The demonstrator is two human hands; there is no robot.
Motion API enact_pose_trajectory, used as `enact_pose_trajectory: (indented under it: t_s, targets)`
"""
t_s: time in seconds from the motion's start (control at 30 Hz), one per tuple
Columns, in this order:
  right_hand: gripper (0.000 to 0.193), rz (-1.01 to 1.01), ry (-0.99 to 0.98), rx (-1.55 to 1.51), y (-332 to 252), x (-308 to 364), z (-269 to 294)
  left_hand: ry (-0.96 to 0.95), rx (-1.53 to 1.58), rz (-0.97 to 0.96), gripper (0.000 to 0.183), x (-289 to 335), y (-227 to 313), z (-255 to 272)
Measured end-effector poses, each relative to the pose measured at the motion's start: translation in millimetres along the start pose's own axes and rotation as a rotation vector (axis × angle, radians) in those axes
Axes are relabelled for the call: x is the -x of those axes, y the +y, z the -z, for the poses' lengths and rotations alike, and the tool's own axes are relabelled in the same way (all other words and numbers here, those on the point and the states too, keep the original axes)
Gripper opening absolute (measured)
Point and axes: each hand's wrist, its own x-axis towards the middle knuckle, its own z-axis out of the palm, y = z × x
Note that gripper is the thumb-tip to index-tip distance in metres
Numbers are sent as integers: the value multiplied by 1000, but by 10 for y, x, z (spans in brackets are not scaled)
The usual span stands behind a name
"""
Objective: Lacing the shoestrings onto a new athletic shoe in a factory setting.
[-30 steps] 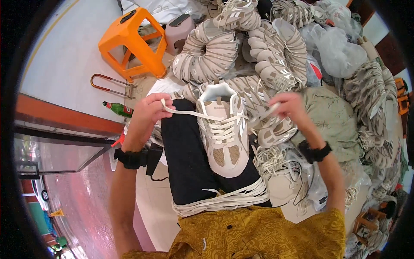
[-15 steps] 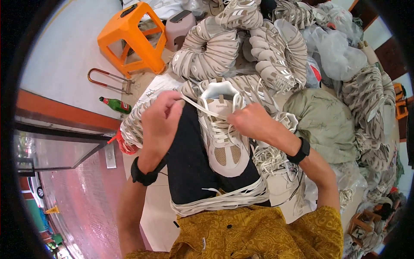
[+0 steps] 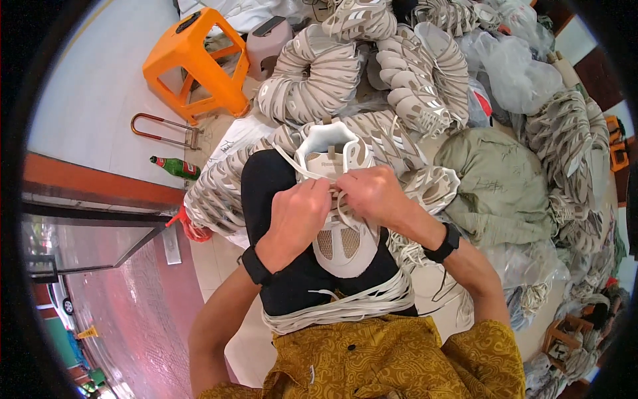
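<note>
A beige and white sneaker (image 3: 346, 258) rests on my lap between my thighs, its toe toward me and its heel opening facing away. My left hand (image 3: 300, 211) is closed in a pinch over the lacing, on the white shoelace (image 3: 287, 159), which loops up past the tongue. Right beside it, my right hand (image 3: 373, 194) also pinches the lace at the top of the eyelets. Between them the fingertips almost meet and partly cover the lacing. A bundle of loose white laces (image 3: 345, 307) lies across my lap, nearer my body.
Ring-shaped stacks of sneaker uppers (image 3: 311, 83) lie ahead, with more piled at the right (image 3: 565, 146). A green cloth sack (image 3: 495, 186) sits right of my knees. At the left are an orange stool (image 3: 196, 63), a green bottle (image 3: 175, 167) and a glass door (image 3: 86, 236).
My left hand has come right and down from the outstretched lace end to the lacing. My right hand has shifted slightly, and both hands are now together over the sneaker.
</note>
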Motion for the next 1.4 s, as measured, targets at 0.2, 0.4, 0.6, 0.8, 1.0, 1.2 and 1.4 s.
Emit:
enact_pose_trajectory:
  t_s: [0.2, 0.4, 0.6, 0.8, 1.0, 1.2, 1.4]
  targets:
    - [10, -37, -1, 50, 64, 23, 33, 17, -149, -66, 13, 4, 60, 7]
    - [12, 125, 248, 101, -57, -157, 18, -60, 539, 308, 17, -64, -94, 245]
    - [11, 131, 234, 135, -12, -29, 21, -545, 916, 451, 20, -242, -193, 272]
    - [18, -252, 115, -304, 79, 268, 172, -583, 786, 478, 11, -252, -78, 251]
    - [26, -677, -335, -977, 234, 38, 341, -270, 590, 171, 5, -185, 22, 102]
    - [25, -526, -840, -606, 288, -302, 275, -90, 305, -21, 8, -90, 99, 52]
    - [13, -128, -411, -109, 304, 7, 340, 9, 259, -44, 13, -183, -181, 154]
